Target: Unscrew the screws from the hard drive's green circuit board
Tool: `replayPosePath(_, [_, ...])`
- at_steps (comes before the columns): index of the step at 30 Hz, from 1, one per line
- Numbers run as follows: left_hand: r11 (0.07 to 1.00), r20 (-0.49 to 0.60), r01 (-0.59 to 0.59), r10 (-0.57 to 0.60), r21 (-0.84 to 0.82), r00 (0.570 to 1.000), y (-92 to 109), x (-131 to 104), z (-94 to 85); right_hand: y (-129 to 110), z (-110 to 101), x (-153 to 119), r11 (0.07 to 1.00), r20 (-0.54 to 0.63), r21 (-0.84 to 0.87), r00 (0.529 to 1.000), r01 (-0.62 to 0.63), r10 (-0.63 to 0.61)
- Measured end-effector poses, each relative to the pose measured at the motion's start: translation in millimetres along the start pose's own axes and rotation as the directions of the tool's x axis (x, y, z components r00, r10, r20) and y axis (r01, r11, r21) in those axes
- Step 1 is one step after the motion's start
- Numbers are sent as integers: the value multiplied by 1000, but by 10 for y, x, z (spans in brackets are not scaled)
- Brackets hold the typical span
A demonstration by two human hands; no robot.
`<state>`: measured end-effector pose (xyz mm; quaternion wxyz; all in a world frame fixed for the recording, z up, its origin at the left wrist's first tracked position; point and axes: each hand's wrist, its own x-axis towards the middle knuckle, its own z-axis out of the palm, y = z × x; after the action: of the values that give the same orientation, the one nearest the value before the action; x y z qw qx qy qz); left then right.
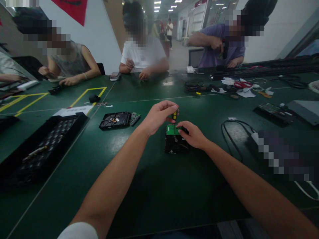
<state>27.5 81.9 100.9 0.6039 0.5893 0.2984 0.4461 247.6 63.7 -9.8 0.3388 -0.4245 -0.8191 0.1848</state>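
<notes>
My left hand (163, 114) is closed round the yellow and black handle of a screwdriver (174, 115). Its thin shaft points down at the green circuit board (170, 129) on a black hard drive (171, 145). The drive lies flat on the table in front of me. My right hand (193, 134) grips the drive's right side near the board, its fingertips close to the screwdriver's shaft. Whether the tip sits in a screw is too small to tell. To the left lies another hard drive (114, 120), with a loose circuit board (135, 118) beside it.
A long black tray (50, 142) with small parts stands at left on the green table (149, 192). At right are a cable (230, 142), a drive with a circuit board (272, 112) and a grey box (305, 111). Several people sit across the table.
</notes>
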Motion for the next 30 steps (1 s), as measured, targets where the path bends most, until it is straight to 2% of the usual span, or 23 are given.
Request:
replayPosePath(7, [1000,15,4,-4,3,1000,8,-9,14,5,-17,13,1000,29,-3,999,21,-21])
replayPosePath(24, [1000,22,10,-10,-1,1000,0,-10,9,-11,-3,16,999,-8,38,1000,2,-1])
replayPosePath(30, [1000,24,6,-6,1,1000,-1,-9,10,-9,-9,22,1000,14,28,1000,-1,1])
